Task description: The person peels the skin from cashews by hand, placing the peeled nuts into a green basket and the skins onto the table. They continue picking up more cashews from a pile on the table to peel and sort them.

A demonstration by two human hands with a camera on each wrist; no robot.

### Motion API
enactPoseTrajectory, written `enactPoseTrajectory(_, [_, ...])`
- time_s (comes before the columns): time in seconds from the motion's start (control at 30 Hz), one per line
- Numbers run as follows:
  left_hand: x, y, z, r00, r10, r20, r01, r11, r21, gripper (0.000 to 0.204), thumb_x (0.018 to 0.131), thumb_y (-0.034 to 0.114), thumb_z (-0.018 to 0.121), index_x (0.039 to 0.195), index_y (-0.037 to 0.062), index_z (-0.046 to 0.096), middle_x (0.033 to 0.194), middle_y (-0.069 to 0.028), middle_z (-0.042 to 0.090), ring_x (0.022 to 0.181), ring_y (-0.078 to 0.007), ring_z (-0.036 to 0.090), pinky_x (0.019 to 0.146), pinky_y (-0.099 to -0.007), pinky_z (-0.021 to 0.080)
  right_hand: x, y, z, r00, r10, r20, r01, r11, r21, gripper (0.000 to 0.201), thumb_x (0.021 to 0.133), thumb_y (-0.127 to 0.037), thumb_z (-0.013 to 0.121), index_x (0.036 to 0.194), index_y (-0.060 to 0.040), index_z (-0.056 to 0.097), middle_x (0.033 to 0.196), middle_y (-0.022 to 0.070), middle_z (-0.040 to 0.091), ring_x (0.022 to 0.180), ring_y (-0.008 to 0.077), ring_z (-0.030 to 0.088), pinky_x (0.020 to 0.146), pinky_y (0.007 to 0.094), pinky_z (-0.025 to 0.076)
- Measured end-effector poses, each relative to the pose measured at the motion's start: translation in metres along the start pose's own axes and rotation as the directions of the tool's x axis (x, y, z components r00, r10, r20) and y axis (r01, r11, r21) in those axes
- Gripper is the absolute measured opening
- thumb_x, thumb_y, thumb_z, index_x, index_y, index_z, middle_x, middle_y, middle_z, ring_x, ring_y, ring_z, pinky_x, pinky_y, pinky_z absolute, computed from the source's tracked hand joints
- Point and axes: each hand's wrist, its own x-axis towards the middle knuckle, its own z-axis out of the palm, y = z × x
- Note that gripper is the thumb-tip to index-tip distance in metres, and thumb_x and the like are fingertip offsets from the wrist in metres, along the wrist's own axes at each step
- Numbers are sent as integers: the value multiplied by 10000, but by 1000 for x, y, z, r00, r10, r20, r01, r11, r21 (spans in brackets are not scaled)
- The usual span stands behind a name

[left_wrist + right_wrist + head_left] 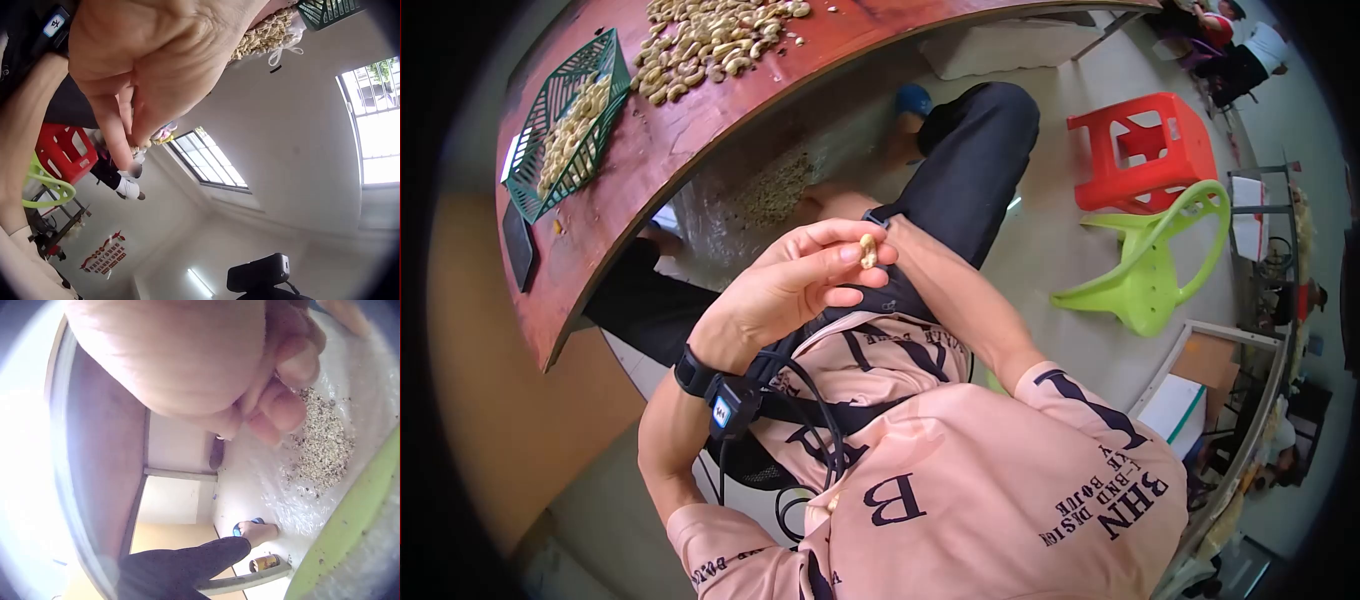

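Observation:
My left hand (775, 285) pinches a pale cashew nut (868, 250) between thumb and fingers, raised over my lap. In the left wrist view the same hand (156, 69) fills the top, its fingertips drawn together. The right hand (832, 200) is mostly hidden behind the left one in the head view. In the right wrist view the right hand (206, 362) shows curled fingers above the floor; I cannot tell whether something is held in them. A large pile of cashews (700, 45) lies on the red table (660, 150), beside a green slatted basket (525, 185) holding more cashews.
A dark phone-like slab (518, 245) lies by the basket. Small crumbs (322, 447) cover plastic sheeting (269, 500) on the floor below. To the right stand a red stool (1090, 150) and a lime green chair (1135, 280). Other people (1250, 60) are farther back.

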Motion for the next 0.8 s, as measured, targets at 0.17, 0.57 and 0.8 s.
enactPoseTrajectory(0.17, [-2, -1, -2, 998, 45, -48, -45, 999, 7, 240, 927, 102, 592, 1158, 38, 569, 1056, -117, 628, 849, -141, 664, 644, -173, 567, 7, 5, -1, 996, -72, 55, 71, 997, 23, 319, 833, -331, 551, 1010, -98, 679, 990, 148, 687, 920, 295, 655, 766, 388, 492])
enactPoseTrajectory(0.57, [-22, 27, -154, 926, 141, -350, -151, 988, -3, 365, 945, 62, 543, 1303, 10, 496, 1095, -120, 625, 946, -124, 651, 762, -166, 568, 16, 6, 17, 990, -44, 135, -57, 749, 660, 340, 983, -292, 397, 1002, -95, 673, 640, 0, 511, 529, 70, 441, 492, 241, 366])
enactPoseTrajectory(0.8, [-27, 24, -171, 907, 235, -349, -270, 961, -56, 400, 937, 7, 525, 1332, 5, 465, 1137, -134, 619, 1007, -158, 648, 808, -166, 567, 36, 23, 28, 981, 160, 111, -179, 513, 839, 373, 991, -358, 409, 1056, -88, 657, 664, -24, 511, 495, 54, 392, 427, 225, 298])
